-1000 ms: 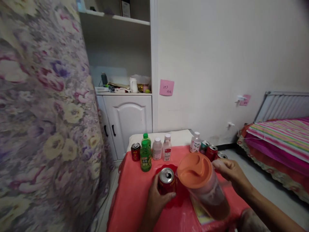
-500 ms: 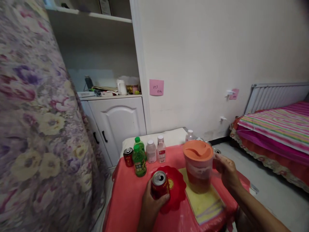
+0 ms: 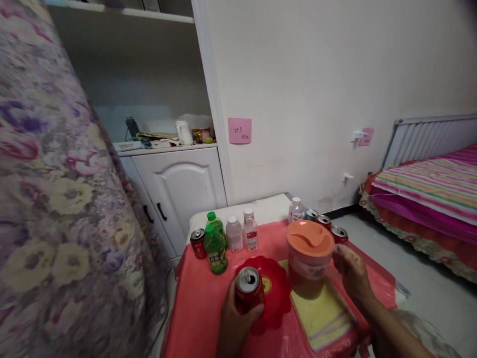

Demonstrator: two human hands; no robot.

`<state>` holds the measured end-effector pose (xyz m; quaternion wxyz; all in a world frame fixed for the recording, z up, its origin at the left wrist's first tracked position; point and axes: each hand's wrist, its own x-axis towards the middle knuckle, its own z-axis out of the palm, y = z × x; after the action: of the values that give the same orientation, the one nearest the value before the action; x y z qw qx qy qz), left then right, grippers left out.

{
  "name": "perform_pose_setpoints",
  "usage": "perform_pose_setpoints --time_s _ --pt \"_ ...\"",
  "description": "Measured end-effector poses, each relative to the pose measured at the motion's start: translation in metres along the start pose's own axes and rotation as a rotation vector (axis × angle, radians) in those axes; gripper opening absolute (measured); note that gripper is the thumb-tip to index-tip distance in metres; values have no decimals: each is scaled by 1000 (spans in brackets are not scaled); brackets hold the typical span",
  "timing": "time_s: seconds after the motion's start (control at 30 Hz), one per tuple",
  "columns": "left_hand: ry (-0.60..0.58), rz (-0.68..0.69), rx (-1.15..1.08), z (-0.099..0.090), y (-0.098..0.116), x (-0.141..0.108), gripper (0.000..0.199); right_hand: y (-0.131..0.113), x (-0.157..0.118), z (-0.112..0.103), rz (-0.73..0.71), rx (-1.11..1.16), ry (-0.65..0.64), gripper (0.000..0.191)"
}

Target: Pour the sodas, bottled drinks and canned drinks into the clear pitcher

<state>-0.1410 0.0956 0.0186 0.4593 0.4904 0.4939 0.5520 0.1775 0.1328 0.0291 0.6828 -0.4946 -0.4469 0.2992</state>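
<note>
My left hand [image 3: 238, 318] is wrapped round an opened red drink can [image 3: 250, 293], upright over the red scalloped plate [image 3: 278, 303]. My right hand [image 3: 352, 273] is closed at the right side of a clear plastic pitcher [image 3: 307, 266], where its handle sits mostly hidden by the fingers. An orange lid [image 3: 311, 238] covers the pitcher, and brownish liquid shows low inside. Below the pitcher lies a folded yellow cloth [image 3: 322, 320]; whether the pitcher's base touches it I cannot tell. The can and pitcher are apart.
Left of the plate stand two green-capped bottles [image 3: 216, 253], two clear bottles [image 3: 250, 236] and another can [image 3: 198, 243]. Behind the pitcher are a clear bottle [image 3: 296, 210] and several opened cans [image 3: 339, 234]. A floral curtain [image 3: 55, 199] hangs at left, a bed [image 3: 428, 199] at right.
The view has shifted slightly. The pitcher and my right hand have moved a little right, and the cans behind show more fully. My left hand still holds the can over the plate.
</note>
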Motion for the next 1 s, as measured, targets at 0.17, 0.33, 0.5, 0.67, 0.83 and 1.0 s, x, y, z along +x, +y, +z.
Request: perform_pose_setpoints --time_s 0.17,0.33,0.5,0.67,0.83,1.0 --pt "3 27 26 3 7 -3 75 -4 -4 -5 35 -19 29 38" --pt "-8 69 26 4 12 -5 74 -6 -13 -14 29 -39 -12 34" --pt "-16 57 63 1 7 -2 76 2 -24 -24 64 -23 -123 52" --pt "-48 29 58 1 3 -1 78 11 -54 -45 56 -133 93 59" --pt "-46 18 120 6 1 0 82 6 -105 -42 -39 -279 28 29" --pt "-27 29 85 13 -4 1 91 1 -125 25 -26 -192 -377 50"
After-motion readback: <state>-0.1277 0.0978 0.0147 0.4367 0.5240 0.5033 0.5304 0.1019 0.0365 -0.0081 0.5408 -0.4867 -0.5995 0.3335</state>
